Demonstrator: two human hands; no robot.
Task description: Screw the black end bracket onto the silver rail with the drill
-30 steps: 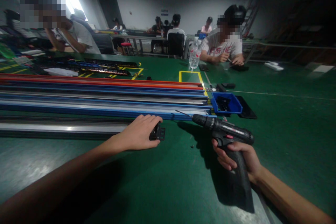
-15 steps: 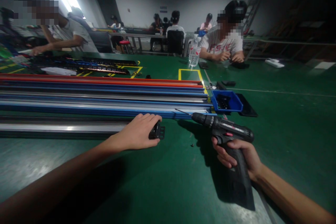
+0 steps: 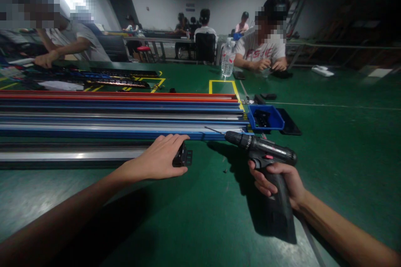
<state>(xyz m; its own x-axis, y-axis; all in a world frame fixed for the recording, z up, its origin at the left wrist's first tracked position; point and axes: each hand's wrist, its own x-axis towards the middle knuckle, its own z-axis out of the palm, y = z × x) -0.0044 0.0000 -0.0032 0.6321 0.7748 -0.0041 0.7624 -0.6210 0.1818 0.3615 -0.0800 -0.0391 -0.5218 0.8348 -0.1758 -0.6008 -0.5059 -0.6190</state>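
Note:
My left hand point(image 3: 161, 157) is wrapped over the right end of a black and silver metal rail point(image 3: 78, 156) lying on the green table. A black end cap point(image 3: 179, 156) with a slotted tab shows past its fingers. In my right hand point(image 3: 282, 179) is a black cordless drill point(image 3: 269, 150), gripped by the handle with a finger at the trigger. Its long thin bit points left, above the table and clear of the end cap. A small dark screw point(image 3: 224, 171) lies between the two hands.
Blue rails point(image 3: 156, 133) and an orange rail point(image 3: 125, 96) lie behind the held one. Right of them stands a blue bin point(image 3: 275, 123) with black parts, beside a dark flat tablet-like object point(image 3: 290, 122). Water bottles point(image 3: 227, 60) stand farther back. Co-workers sit across the table.
The whole view has shifted a little, so things sit slightly farther left. Both hands keep their holds, and the drill stays in about the same place relative to the rail.

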